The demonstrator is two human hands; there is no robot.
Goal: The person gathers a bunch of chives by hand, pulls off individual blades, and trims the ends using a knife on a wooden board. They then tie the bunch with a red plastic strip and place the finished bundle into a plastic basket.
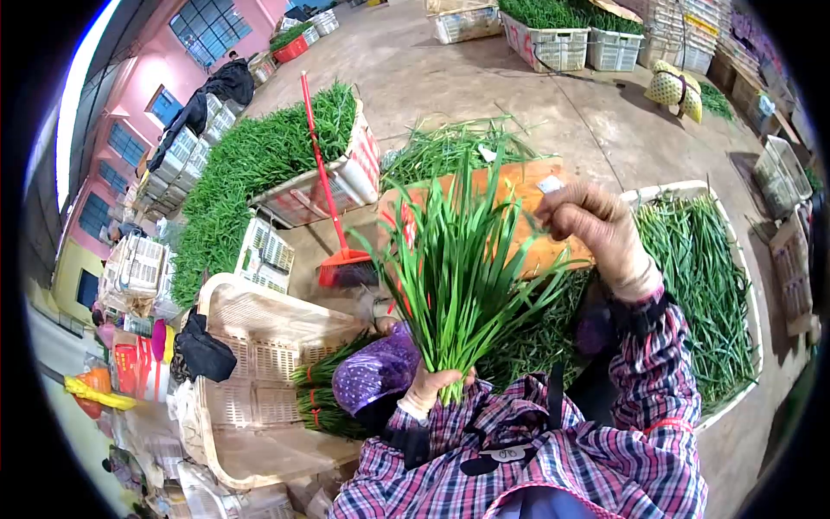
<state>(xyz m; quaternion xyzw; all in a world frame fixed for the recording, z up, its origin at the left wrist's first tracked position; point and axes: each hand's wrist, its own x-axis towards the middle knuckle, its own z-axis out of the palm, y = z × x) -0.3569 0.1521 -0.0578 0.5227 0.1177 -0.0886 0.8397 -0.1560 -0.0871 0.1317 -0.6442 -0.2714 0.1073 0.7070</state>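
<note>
My left hand (425, 389) is wrapped round the lower ends of a bunch of garlic chives (458, 285), whose leaves fan upward and outward in front of me. To the right of the leaves, my right hand (596, 232) is raised with its fingers curled in. Whatever its fingertips hold, if anything, I cannot make out. Behind the bunch is an orange-brown board (536, 186), partly covered by the leaves. Loose chives (536, 324) lie below the board, near my lap.
At left, a beige crate (251, 432) holds chive bundles (316, 389) with red bands. On the right stands a white crate (754, 320) full of chives. A red broom (333, 195) leans by heaped chives (277, 138). More crates (553, 52) stand at the back.
</note>
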